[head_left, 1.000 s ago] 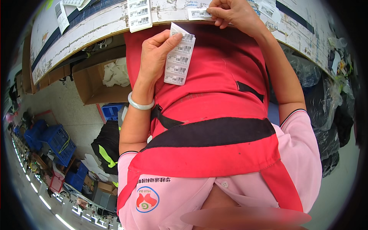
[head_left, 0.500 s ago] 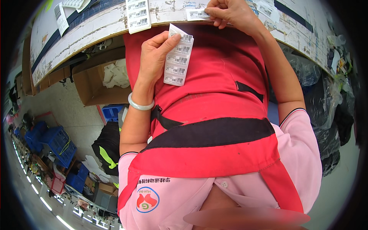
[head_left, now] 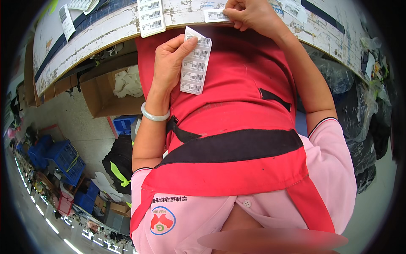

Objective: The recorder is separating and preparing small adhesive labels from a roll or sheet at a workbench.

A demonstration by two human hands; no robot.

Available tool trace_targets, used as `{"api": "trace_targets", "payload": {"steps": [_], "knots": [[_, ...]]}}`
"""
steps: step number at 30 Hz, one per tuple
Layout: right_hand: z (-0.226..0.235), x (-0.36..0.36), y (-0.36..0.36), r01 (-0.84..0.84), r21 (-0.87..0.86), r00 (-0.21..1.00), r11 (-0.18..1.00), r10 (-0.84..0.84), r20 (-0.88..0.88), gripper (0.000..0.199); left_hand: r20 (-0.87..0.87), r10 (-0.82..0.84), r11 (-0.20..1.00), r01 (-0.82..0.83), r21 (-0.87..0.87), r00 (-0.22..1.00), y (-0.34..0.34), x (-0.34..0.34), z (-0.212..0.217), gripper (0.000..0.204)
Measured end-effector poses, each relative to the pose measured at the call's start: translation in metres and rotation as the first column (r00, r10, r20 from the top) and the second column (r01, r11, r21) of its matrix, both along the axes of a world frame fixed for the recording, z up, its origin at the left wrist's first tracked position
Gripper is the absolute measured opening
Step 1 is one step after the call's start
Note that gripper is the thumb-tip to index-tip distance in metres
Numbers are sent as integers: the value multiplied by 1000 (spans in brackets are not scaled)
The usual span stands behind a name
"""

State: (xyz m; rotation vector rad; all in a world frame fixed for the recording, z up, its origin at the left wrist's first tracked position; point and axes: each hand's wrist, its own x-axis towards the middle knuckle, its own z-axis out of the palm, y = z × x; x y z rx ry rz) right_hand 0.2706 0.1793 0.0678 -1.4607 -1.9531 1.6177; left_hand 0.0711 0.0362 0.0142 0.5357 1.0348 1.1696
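On the table [head_left: 182, 15], a label [head_left: 215, 16] lies near the edge, its right end apparently pinched by the right hand [head_left: 250, 17], whose grip is partly hidden. The left hand [head_left: 170, 56] pinches a sheet [head_left: 194, 66] over the apron [head_left: 230, 106]. Little has shifted; work seems paused.

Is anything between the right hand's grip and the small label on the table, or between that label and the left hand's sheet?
Nothing visible blocks the right hand's grip: it touches the small label at its right end. Toward the label sheet, only the table's edge shows between.
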Motion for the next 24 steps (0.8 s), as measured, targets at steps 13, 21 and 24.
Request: {"api": "trace_targets", "payload": {"steps": [13, 21, 24], "knots": [[-15, 94, 16, 347, 114, 904, 931, -299, -305, 13, -27, 45, 999, -45, -10, 999, -2, 1, 3, 20], [-35, 162, 44, 220, 644, 737, 733, -557, 383, 37, -46, 37, 999, -38, -9, 998, 1, 3, 10, 17], [-13, 128, 23, 160, 756, 793, 635, -538, 285, 29, -31, 42, 999, -41, 19, 999, 4, 8, 9, 14]]}}
